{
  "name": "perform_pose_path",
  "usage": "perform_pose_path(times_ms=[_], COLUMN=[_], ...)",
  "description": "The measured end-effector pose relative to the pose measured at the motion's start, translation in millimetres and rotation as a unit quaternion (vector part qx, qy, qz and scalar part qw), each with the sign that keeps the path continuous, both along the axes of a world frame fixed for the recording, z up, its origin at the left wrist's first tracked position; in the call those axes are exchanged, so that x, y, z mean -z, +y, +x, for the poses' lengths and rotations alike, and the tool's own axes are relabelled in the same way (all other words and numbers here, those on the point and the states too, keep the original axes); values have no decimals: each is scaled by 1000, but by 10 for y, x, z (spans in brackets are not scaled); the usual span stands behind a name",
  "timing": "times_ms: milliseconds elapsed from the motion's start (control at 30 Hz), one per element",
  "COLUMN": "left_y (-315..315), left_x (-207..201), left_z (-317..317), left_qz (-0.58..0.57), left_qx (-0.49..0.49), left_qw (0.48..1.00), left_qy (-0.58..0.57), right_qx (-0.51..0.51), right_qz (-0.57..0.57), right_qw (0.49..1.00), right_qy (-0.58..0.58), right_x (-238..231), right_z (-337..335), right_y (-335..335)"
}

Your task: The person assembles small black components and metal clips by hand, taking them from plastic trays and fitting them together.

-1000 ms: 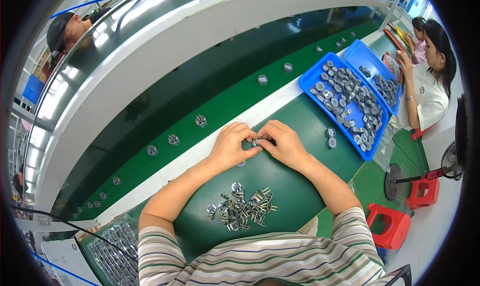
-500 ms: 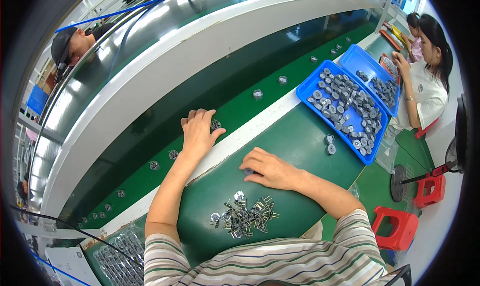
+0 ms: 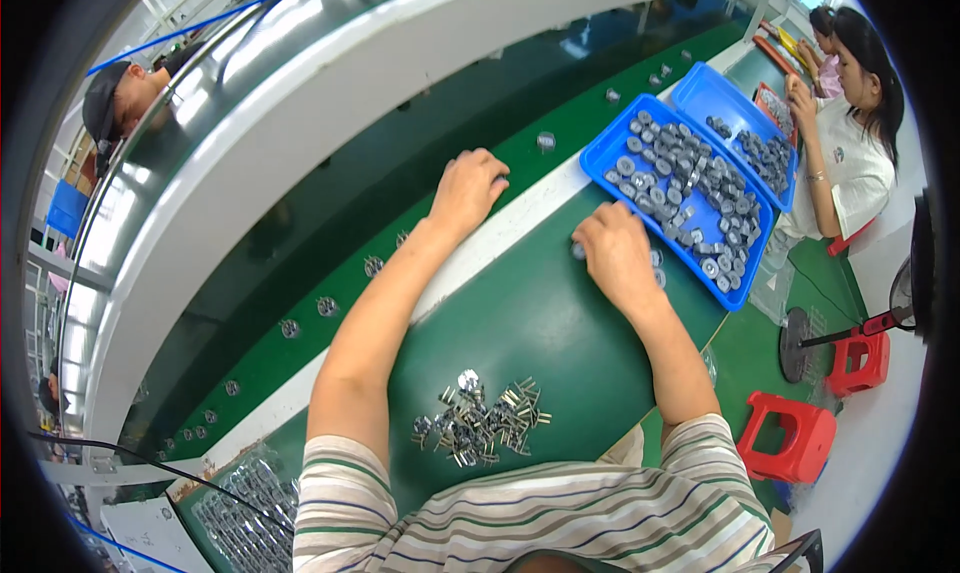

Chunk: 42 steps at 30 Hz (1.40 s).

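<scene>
Over the green conveyor belt, my left hand [image 3: 466, 193] has its fingers curled round a small round part, which is mostly hidden under the fingertips. My right hand [image 3: 615, 255] is above the green table near the blue tray, pinching a round grey part [image 3: 578, 251] between thumb and fingers. Two loose grey parts [image 3: 657, 261] lie just beside it, partly covered by the hand. A pile of small metal-pinned parts [image 3: 485, 418] sits on the table close to my body.
The blue tray [image 3: 588, 163] of round grey parts stands at the right, with a second blue tray [image 3: 690, 88] behind. More parts [image 3: 327, 306] sit spaced along the belt. At right are a seated person [image 3: 850, 163], red stools [image 3: 790, 443] and a fan [image 3: 905, 298].
My left hand has moved right and farther along the belt, leaving a part behind it. My right hand has moved away from the pile toward the tray with the grey part. Belt parts shifted left.
</scene>
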<state>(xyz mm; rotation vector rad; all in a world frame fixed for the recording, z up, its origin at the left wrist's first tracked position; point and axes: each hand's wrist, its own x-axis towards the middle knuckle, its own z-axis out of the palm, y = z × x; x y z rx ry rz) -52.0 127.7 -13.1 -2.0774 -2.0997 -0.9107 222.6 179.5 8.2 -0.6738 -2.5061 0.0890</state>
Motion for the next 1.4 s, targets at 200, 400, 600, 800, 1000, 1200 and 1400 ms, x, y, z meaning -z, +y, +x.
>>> perform_pose_path(times_ms=[200,400,600,800,1000,1200,1400], left_y=[-690,-1203,-1213,-1233,-1258,-1243,-1242], left_x=[-293,-41,28,34,53,94,80], left_z=[451,651,630,647,632,607,636], left_qz=[0,-35,-3,-25,-12,-1,-1], left_qx=[41,81,63,47,48,58,50], left_qw=[998,985,978,989,988,987,986], left_qy=[-46,-149,-197,-139,-146,-149,-157], right_qx=[-349,-424,-438,-396,-343,-309,-219], right_qz=[-371,-395,-308,-363,-396,-428,-343], right_qw=[858,802,839,838,849,842,913], right_qy=[-68,-148,-97,-94,-67,-113,-17], right_x=[-251,-194,-11,-65,-70,-299,-260], right_z=[-8,-153,-256,-205,-209,-172,-154], right_y=[-308,-953,-1205,-956,-631,-678,-482])
